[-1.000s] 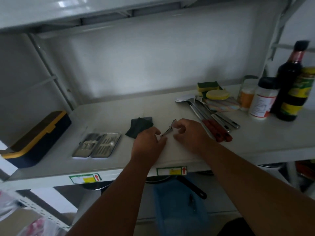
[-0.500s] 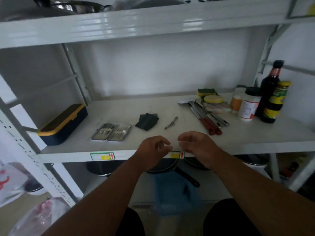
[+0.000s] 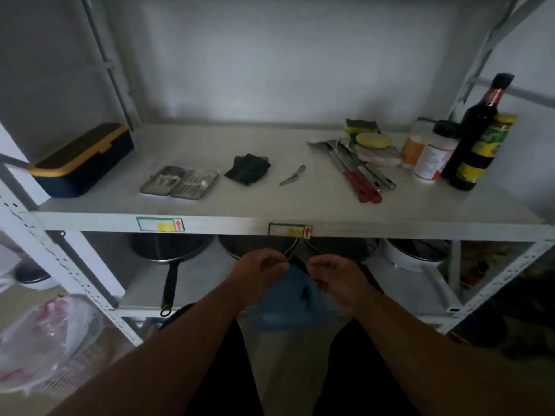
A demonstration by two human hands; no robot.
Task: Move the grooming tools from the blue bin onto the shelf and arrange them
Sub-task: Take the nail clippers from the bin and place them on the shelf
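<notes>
Your left hand [image 3: 260,273] and right hand [image 3: 336,279] are hovering below the front lip of the white metal shelf [image 3: 300,205], both above the blue bin [image 3: 288,298], a soft-edged plastic shape lying between them. The fingers of both hands are curling loosely inward; whether either is gripping anything I cannot tell, since the dim light is blurring the fingertips. A small dark thing is lying inside the bin, too blurred to name.

On the shelf, the slim shiny nail clipper [image 3: 292,175] is lying flat near the middle. Left of the clipper, the dark folded pouch [image 3: 247,169] is resting in a crumpled heap, and farther left the flat metal grooming kit [image 3: 180,184] is lying open, its small steel tools showing in rows. Farthest left of the clipper, a navy box [image 3: 81,163] with a yellow lid is sitting. Right of the clipper, long steel utensils [image 3: 360,172] with red handles are lying together, with yellow sponges [image 3: 368,136], two white jars [image 3: 431,157] and a tall glossy dark bottle [image 3: 474,136] beyond.
</notes>
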